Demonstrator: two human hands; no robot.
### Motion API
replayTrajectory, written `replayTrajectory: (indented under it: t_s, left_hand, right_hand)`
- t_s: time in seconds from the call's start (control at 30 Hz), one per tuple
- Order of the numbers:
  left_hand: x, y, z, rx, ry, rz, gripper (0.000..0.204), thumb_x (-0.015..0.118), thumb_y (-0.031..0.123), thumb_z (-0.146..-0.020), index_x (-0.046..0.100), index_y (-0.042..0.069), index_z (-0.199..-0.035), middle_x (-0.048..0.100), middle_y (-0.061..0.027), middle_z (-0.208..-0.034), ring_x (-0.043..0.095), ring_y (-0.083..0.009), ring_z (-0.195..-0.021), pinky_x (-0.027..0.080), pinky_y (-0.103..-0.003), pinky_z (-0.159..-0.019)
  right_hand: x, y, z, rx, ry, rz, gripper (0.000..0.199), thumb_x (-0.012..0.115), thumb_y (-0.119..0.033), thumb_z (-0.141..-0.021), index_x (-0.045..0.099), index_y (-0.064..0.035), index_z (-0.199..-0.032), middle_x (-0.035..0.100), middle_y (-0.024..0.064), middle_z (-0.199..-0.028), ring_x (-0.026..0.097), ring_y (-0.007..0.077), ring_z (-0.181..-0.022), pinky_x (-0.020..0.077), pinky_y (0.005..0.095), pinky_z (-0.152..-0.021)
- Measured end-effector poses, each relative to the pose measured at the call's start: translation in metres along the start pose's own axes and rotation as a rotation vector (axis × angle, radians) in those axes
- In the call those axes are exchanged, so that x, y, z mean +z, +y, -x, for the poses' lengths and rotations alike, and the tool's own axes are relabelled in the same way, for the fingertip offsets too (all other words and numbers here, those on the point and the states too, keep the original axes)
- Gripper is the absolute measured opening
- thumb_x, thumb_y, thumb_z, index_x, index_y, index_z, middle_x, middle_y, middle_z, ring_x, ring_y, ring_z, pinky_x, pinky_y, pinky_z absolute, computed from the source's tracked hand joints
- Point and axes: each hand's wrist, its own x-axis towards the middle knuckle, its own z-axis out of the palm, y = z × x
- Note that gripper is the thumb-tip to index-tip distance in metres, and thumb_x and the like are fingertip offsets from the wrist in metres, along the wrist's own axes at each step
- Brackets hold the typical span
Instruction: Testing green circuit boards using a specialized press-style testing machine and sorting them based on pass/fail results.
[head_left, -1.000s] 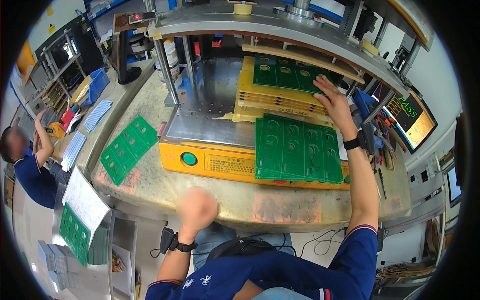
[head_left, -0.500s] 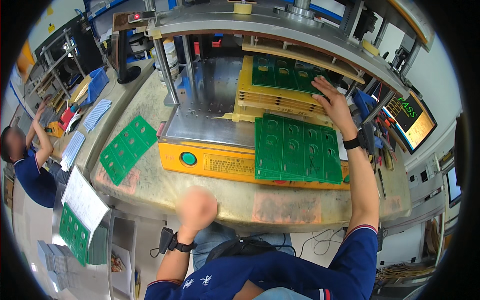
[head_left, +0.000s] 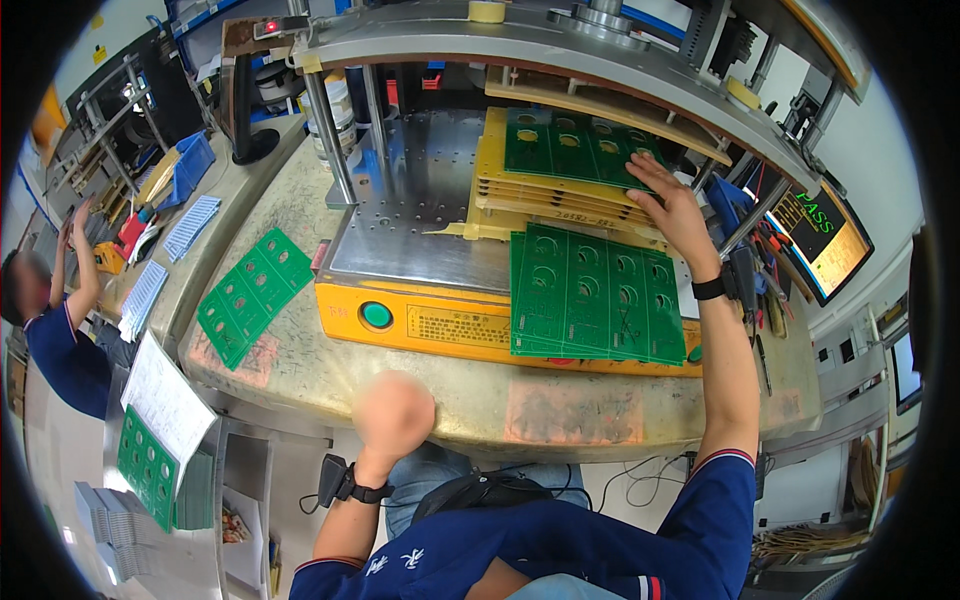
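My right hand [head_left: 672, 205] reaches forward, fingers spread, resting on the right edge of a green circuit panel [head_left: 565, 145] that lies on a stack of yellow fixture plates [head_left: 520, 195] inside the press. A second green circuit panel [head_left: 590, 295] lies nearer me, overhanging the yellow front of the machine base [head_left: 430, 325]. My left hand [head_left: 392, 415] hangs below the bench edge as a closed fist, blurred, holding nothing that I can see. Both wrists wear dark bands.
A third green panel [head_left: 252, 295] lies on the stone bench [head_left: 300, 370] at left. More green panels [head_left: 150, 470] and a paper sheet [head_left: 165, 400] sit lower left. A seated person [head_left: 60, 330] is at far left. A monitor [head_left: 825, 240] stands at right.
My hands have barely moved. The person at far left has raised an arm higher.
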Motion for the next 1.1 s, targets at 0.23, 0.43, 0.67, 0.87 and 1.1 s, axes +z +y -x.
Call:
replayTrajectory:
  t_s: [0.23,0.43,0.67,0.87,1.1]
  left_hand:
    - [0.000,0.002,-0.001,0.003,0.001,-0.007,0.013,0.070,0.006,-0.073,0.059,0.006,-0.066,0.061,-0.0043,-0.071,0.057,-0.0237,-0.066,0.045,-0.034,-0.058]
    - [0.001,-0.001,0.000,0.013,0.000,-0.005,0.012,0.070,0.007,-0.073,0.060,0.006,-0.067,0.060,-0.0042,-0.071,0.057,-0.0235,-0.067,0.045,-0.034,-0.058]
    - [0.001,0.002,0.000,-0.006,-0.018,-0.022,0.014,0.069,0.008,-0.076,0.059,0.007,-0.066,0.060,-0.0041,-0.072,0.057,-0.0239,-0.067,0.045,-0.034,-0.058]
    - [0.001,0.003,0.001,-0.021,-0.024,0.004,0.013,0.067,0.003,-0.076,0.058,0.006,-0.066,0.061,-0.0047,-0.072,0.056,-0.0250,-0.068,0.044,-0.035,-0.059]
    - [0.004,0.003,-0.003,-0.012,0.001,-0.006,0.014,0.068,0.005,-0.077,0.059,0.005,-0.066,0.060,-0.0056,-0.071,0.057,-0.0252,-0.067,0.045,-0.036,-0.058]
  right_hand:
    - [-0.001,-0.001,-0.002,0.058,-0.022,-0.026,0.039,0.066,-0.026,-0.091,0.063,-0.0084,-0.126,0.056,0.0135,-0.137,0.045,0.0313,-0.135,0.0393,0.0401,-0.109]
    - [-0.007,0.003,-0.007,0.050,-0.075,-0.033,0.039,0.066,-0.027,-0.092,0.063,-0.0082,-0.126,0.057,0.0133,-0.137,0.046,0.0323,-0.133,0.0381,0.0399,-0.110]
    - [-0.012,0.004,-0.008,0.038,-0.217,-0.118,0.041,0.062,-0.031,-0.094,0.061,-0.0098,-0.129,0.055,0.0127,-0.139,0.047,0.0325,-0.133,0.0368,0.0401,-0.110]
    - [-0.016,0.009,-0.011,0.037,-0.280,-0.098,0.039,0.057,-0.028,-0.097,0.059,-0.0108,-0.133,0.052,0.0123,-0.142,0.044,0.0296,-0.136,0.0327,0.0411,-0.113]
    - [-0.026,-0.001,-0.004,0.027,-0.319,0.192,0.042,0.051,-0.030,-0.100,0.053,-0.0134,-0.138,0.049,0.0081,-0.145,0.038,0.0284,-0.140,0.0191,0.0534,-0.117]
